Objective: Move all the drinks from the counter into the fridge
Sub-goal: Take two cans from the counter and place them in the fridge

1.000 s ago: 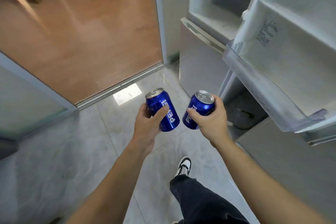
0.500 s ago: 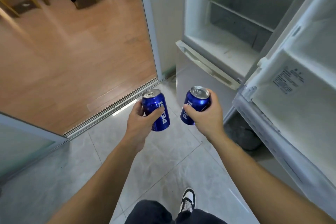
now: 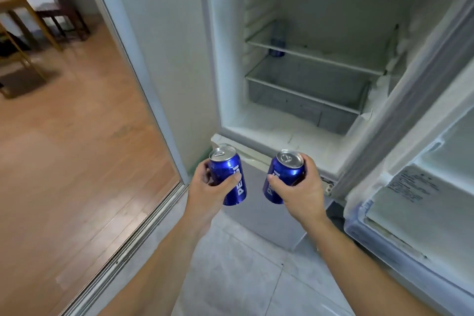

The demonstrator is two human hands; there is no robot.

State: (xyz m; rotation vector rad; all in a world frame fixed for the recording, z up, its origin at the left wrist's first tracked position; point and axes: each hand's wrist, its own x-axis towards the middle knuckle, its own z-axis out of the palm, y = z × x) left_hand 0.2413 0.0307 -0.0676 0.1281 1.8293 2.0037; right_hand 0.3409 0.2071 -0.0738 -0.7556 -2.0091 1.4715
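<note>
We carry two blue drink cans, one per hand. The left can (image 3: 228, 176) sits in our left hand (image 3: 209, 191), fingers wrapped behind it and the thumb laid across its label; the right can (image 3: 284, 177) sits in our right hand (image 3: 298, 191), gripped the same way with the thumb on the front. Both cans are upright, tilted slightly toward each other, tabs unopened, held apart in front of the fridge (image 3: 295, 136) just below its open upper compartment.

Inside, one blue can (image 3: 277, 45) already stands at the back left of the upper shelf (image 3: 315, 58); a lower shelf (image 3: 302, 96) lies under it and the white compartment floor (image 3: 277, 133) is nearest to us. The fridge door (image 3: 423, 187) is swung open on our right. To the left, a sliding door track (image 3: 143, 223) separates the tiled floor from a wooden floor (image 3: 64, 149).

We judge this to be the carrying step, nearly at placing. Next we need to raise both cans, reach past the compartment lip, and set them upright on a shelf without knocking the standing can.
</note>
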